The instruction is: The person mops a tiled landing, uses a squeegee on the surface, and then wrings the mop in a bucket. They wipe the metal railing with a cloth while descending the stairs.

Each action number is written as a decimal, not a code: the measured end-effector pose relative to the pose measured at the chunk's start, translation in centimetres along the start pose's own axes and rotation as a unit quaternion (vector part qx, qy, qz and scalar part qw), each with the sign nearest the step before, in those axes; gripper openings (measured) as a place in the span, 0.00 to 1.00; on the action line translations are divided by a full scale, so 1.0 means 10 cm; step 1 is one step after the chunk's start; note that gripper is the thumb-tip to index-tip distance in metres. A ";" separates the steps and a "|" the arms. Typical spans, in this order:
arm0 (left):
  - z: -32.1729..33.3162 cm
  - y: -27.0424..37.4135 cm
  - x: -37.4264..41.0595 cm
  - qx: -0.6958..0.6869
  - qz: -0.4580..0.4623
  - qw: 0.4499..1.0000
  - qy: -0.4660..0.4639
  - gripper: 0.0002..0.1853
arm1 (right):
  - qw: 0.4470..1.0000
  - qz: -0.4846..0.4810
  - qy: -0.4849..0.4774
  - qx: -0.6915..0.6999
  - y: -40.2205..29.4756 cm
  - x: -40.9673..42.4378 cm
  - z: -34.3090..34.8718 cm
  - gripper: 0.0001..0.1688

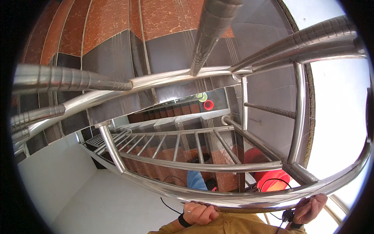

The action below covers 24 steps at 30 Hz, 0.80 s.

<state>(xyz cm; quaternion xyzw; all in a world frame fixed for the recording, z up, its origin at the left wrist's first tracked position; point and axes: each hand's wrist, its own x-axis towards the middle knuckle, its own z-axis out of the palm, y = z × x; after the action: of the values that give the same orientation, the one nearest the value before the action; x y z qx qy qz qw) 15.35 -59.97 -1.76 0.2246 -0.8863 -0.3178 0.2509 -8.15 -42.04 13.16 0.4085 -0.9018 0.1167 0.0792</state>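
A polished steel stair handrail point(233, 199) runs across in front of my body. My left hand point(201, 213) is curled at its near underside, to the left of my mustard shirt point(236, 223). Farther right, my right hand point(311, 208) is bent around the same rail, its fingers partly hidden. A black band point(184, 220) circles the left wrist. A small black device point(287, 215) with a thin cable sits by the right wrist. Whether a cloth lies under either palm is hidden.
More steel rails and balusters point(112, 147) surround the stairwell. Brown and grey tiled steps point(172, 46) rise beyond. Below, a red bucket point(274, 180) stands near my blue-clad leg point(196, 180). Another red container point(208, 105) and a green one point(202, 96) sit deeper down.
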 end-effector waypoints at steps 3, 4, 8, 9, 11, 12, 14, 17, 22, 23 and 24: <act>0.05 -0.07 -0.02 0.005 0.026 0.999 0.020 0.10 | 0.996 -0.048 -0.044 -0.063 -0.05 0.11 -0.04 0.19; 0.06 -0.08 -0.03 0.012 0.029 0.999 0.026 0.10 | 0.997 -0.044 -0.040 -0.040 -0.01 0.07 -0.04 0.20; 0.07 -0.06 -0.05 0.011 0.024 0.999 0.030 0.09 | 0.996 -0.066 -0.043 -0.048 0.02 0.07 -0.04 0.22; 0.06 -0.05 -0.05 0.007 0.021 0.999 0.029 0.09 | 0.994 -0.074 -0.049 -0.056 0.01 0.09 -0.05 0.23; 0.04 -0.02 -0.04 0.005 0.004 1.000 0.026 0.08 | 0.995 -0.082 -0.028 -0.050 0.01 0.08 -0.03 0.22; 0.02 0.00 -0.04 0.004 -0.003 1.000 0.025 0.08 | 0.995 -0.086 -0.018 -0.045 0.02 0.07 -0.02 0.22; 0.06 0.05 0.02 -0.022 -0.029 0.997 0.065 0.06 | 0.995 -0.095 -0.007 -0.033 0.00 0.08 -0.01 0.22; 0.07 0.09 0.07 -0.028 -0.029 0.997 0.062 0.07 | 0.994 -0.103 -0.018 -0.035 0.01 0.10 -0.05 0.21; 0.00 0.07 0.05 -0.010 -0.052 0.999 -0.011 0.03 | 0.994 -0.101 -0.034 0.002 -0.02 0.23 -0.01 0.17; 0.00 0.06 0.11 -0.009 -0.067 0.996 -0.052 0.03 | 0.995 -0.100 -0.002 -0.015 -0.04 0.22 0.01 0.14; -0.05 0.04 0.15 -0.012 -0.087 0.991 -0.099 0.06 | 0.994 -0.101 0.016 -0.022 -0.05 0.22 0.03 0.11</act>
<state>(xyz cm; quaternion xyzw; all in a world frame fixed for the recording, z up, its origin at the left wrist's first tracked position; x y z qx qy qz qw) 14.40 -60.71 -0.71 0.2652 -0.8799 -0.3699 0.1361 -9.20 -44.02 13.45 0.4939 -0.8569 0.0941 0.1139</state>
